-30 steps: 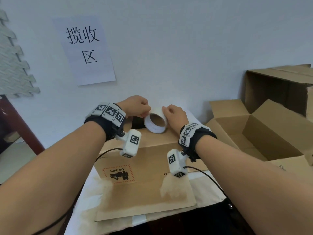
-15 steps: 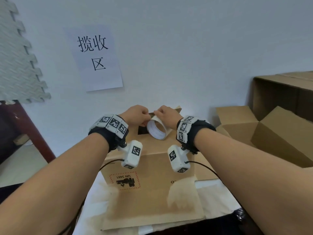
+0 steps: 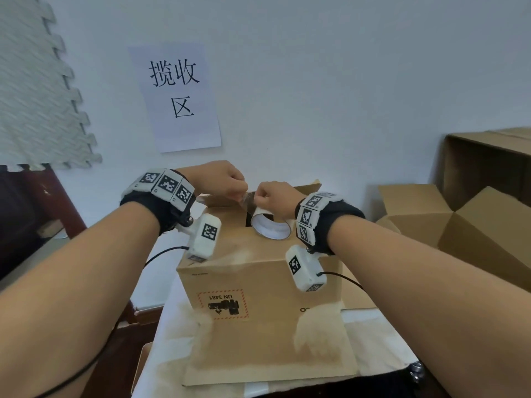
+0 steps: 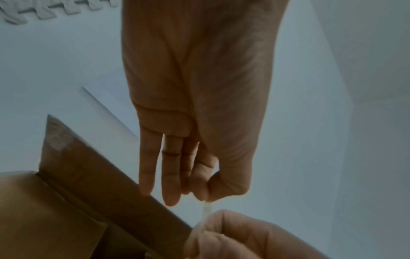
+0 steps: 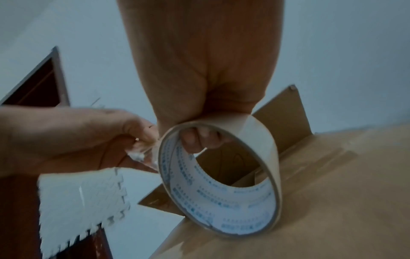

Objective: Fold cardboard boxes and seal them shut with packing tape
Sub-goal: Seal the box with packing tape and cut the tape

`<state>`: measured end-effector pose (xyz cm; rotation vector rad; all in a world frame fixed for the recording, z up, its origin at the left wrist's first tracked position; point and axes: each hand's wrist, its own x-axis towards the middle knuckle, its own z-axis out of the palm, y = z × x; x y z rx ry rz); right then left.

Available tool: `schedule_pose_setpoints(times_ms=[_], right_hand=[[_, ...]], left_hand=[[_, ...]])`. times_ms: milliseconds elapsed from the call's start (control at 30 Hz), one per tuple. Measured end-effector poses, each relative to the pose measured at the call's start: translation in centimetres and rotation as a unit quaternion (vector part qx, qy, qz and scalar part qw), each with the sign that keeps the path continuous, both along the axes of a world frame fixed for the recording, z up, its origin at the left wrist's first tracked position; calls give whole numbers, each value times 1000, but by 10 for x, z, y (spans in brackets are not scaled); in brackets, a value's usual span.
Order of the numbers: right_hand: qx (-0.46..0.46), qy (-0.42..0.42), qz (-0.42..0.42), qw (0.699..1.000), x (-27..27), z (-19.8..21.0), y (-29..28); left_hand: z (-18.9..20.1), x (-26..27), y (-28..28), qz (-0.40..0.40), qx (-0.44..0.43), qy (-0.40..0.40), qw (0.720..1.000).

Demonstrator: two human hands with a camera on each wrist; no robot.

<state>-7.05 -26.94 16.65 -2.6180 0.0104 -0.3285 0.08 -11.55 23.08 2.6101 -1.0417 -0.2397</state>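
Observation:
A brown cardboard box (image 3: pixel 258 282) with a UN 3481 label stands on the table, its far flaps (image 3: pixel 301 188) still up. The tape roll (image 3: pixel 271 225) stands on edge on the box top. My right hand (image 3: pixel 273 196) grips the roll from above, with fingers (image 5: pixel 199 140) curled through its white core (image 5: pixel 221 210). Just left of it, my left hand (image 3: pixel 227 179) pinches the clear free end of the tape (image 5: pixel 142 154) between thumb and forefinger (image 4: pixel 205 198). A short strip of tape (image 4: pixel 207 212) spans the gap between the hands.
A flat cardboard sheet (image 3: pixel 273 363) lies under the box on a white cloth (image 3: pixel 373 340). Open empty boxes (image 3: pixel 459 225) crowd the right side. The wall with a paper sign (image 3: pixel 178 96) is close behind. Dark wooden furniture (image 3: pixel 28 211) stands at the left.
My right hand has shifted onto the top of the roll and my left hand has peeled the tape end away from it. Both hands sit slightly higher over the box.

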Motion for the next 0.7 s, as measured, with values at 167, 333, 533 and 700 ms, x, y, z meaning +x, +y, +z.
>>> schedule_pose_setpoints(times_ms=[167, 333, 533, 700], right_hand=[[88, -3, -12, 996, -1, -6, -9], [170, -11, -8, 985, 0, -5, -6], [206, -26, -53, 977, -4, -9, -9], [238, -65, -100, 964, -11, -22, -18]], left_hand=[[-19, 7, 3, 13, -10, -39, 999], [-19, 5, -2, -16, -22, -130, 991], [-16, 19, 12, 75, 14, -252, 965], [-49, 29, 34, 102, 73, -160, 979]])
